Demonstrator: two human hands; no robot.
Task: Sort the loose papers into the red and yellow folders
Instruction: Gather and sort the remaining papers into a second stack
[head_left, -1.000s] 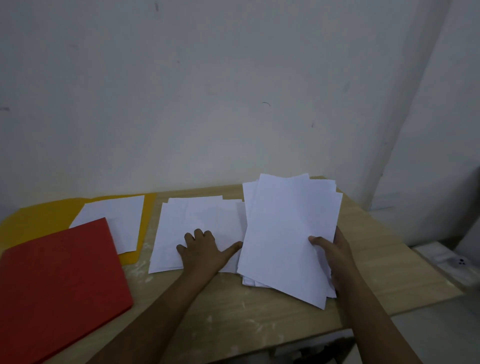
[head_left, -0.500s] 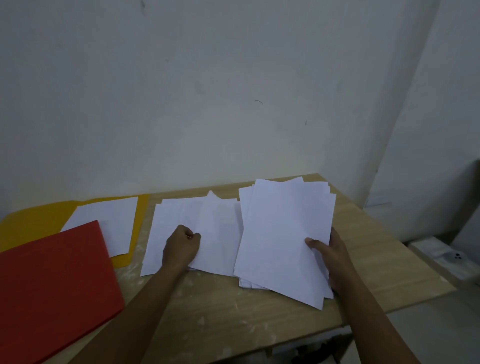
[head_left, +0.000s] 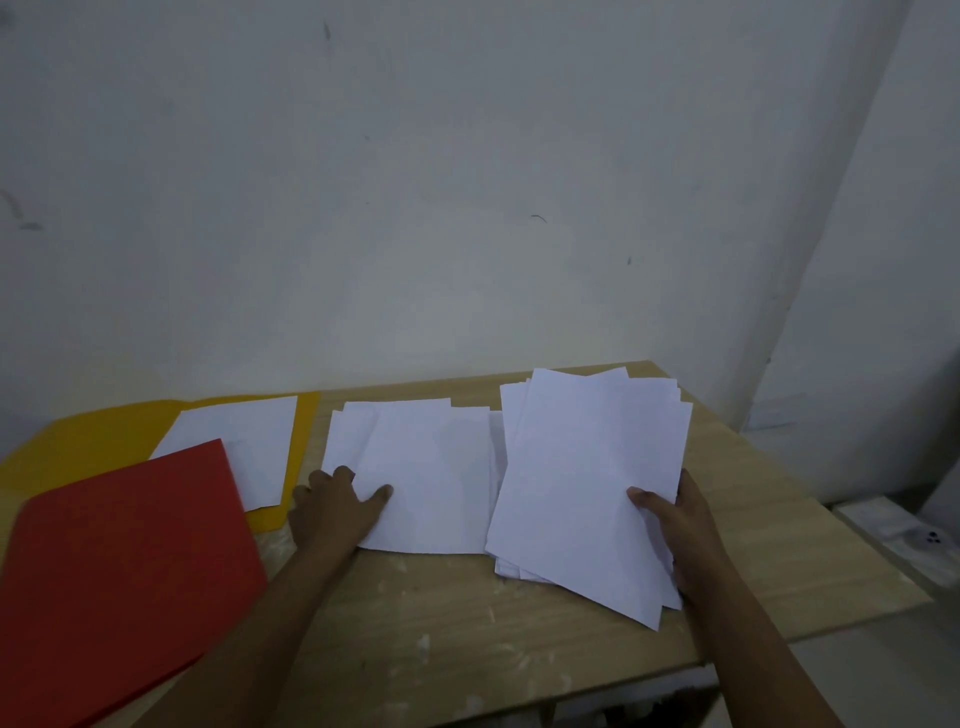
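Observation:
A closed red folder (head_left: 119, 571) lies at the table's left front. It overlaps an open yellow folder (head_left: 78, 447), on which a white sheet (head_left: 244, 441) rests. In the middle lies a pile of white papers (head_left: 431, 478). My left hand (head_left: 335, 506) pinches the lower left edge of the pile's top sheet, thumb on top, and that sheet bulges slightly. My right hand (head_left: 680, 530) grips a fanned stack of white papers (head_left: 587, 488) at its right edge, thumb on top. The stack's near end sticks out over the table.
The wooden table (head_left: 519, 649) stands against a pale wall, and its front and right edges are in view. A white box-like object (head_left: 909, 535) sits low beyond the table's right edge.
My left hand lay flat on the middle pile, then curled on it; now it sits at the pile's left edge with the thumb on the top sheet. The right hand's stack barely moved.

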